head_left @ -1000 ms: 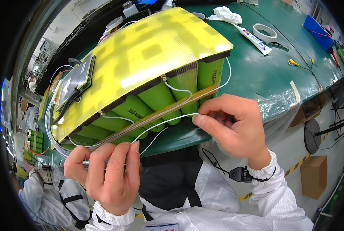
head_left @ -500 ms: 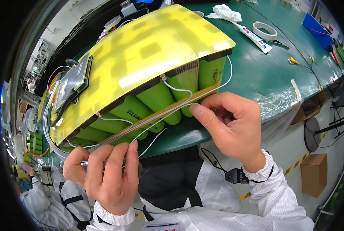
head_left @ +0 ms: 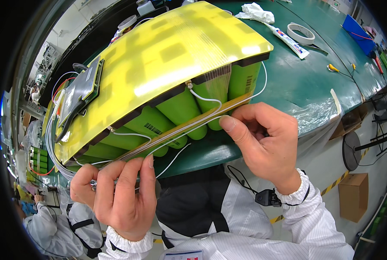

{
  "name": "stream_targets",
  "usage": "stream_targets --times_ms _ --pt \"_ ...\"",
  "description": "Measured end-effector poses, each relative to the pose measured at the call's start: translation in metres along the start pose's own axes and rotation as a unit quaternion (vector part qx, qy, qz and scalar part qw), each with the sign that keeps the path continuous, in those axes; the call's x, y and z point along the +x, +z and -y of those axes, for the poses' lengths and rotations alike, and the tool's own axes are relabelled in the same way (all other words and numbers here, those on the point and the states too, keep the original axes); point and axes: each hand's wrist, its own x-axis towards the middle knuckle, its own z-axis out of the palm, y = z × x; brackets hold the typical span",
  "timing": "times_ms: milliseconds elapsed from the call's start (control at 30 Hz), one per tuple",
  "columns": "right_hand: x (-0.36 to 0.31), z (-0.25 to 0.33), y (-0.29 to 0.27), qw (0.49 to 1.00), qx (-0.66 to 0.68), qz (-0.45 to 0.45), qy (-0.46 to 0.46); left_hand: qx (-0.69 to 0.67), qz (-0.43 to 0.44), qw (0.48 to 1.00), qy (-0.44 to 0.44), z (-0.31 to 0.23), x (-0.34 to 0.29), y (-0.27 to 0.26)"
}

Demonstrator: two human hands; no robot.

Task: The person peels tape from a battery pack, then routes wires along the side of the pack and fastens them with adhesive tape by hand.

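A battery pack of green cylindrical cells [head_left: 176, 107] under a yellow sheet [head_left: 158, 56] lies on the green table. Along its near side runs a yellowish strip [head_left: 234, 103] with several white wires beside it. One white wire [head_left: 184, 133] stretches between my two hands. My left hand [head_left: 117, 190] is closed at the pack's near left corner, thumb and fingertips pinching this wire. Toward the strip's right end, my right hand [head_left: 267, 141] pinches the same wire between thumb and curled fingers. A loose wire end [head_left: 176, 159] sticks out beside my left hand. A circuit board [head_left: 83, 93] rests on the sheet's left end.
Beyond the pack on the green table [head_left: 288, 82] lie crumpled tissue [head_left: 257, 13], a white tube [head_left: 288, 42], a tape roll [head_left: 301, 34] and yellow connectors [head_left: 333, 68]. A cardboard box [head_left: 353, 197] stands on the floor at right. Another person [head_left: 55, 225] is at lower left.
The pack's right end sits slightly farther right and up in view. My right hand has shifted slightly right, and the wire between my hands looks straighter. My left hand has barely moved.
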Motion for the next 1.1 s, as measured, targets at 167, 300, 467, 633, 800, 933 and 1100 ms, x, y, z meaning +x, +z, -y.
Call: stream_targets --times_ms 167,300,467,633,800,933,1100 --pt "0.0002 0.0000 0.0001 1.000 -0.002 0.006 0.002 0.008 0.008 1.000 0.001 0.0009 -0.0005 -0.0022" --pt "-0.0012 0.0023 -0.0019 1.000 -0.001 0.021 0.016 0.007 0.016 1.000 -0.008 0.0007 -0.0012 -0.0034" --pt "-0.0015 -0.0014 -0.0001 1.000 -0.010 0.003 -0.002 0.000 0.005 1.000 -0.012 0.0024 -0.0013 -0.0041" --pt "-0.0022 -0.0021 0.0035 0.999 -0.031 -0.016 -0.022 0.008 -0.010 1.000 0.006 0.0057 -0.0015 0.0001" --pt "-0.0021 -0.0020 0.0062 0.999 -0.033 -0.022 -0.027 0.008 0.003 1.000 -0.015 0.0026 -0.0024 -0.0025" --pt "-0.0026 -0.0008 0.0033 0.999 -0.030 -0.019 -0.015 0.010 0.007 1.000 -0.017 0.0023 -0.0026 -0.0024" --pt "-0.0023 -0.0009 0.0039 0.998 -0.053 -0.021 -0.038 0.005 -0.001 1.000 -0.019 0.0024 -0.0025 -0.0030"
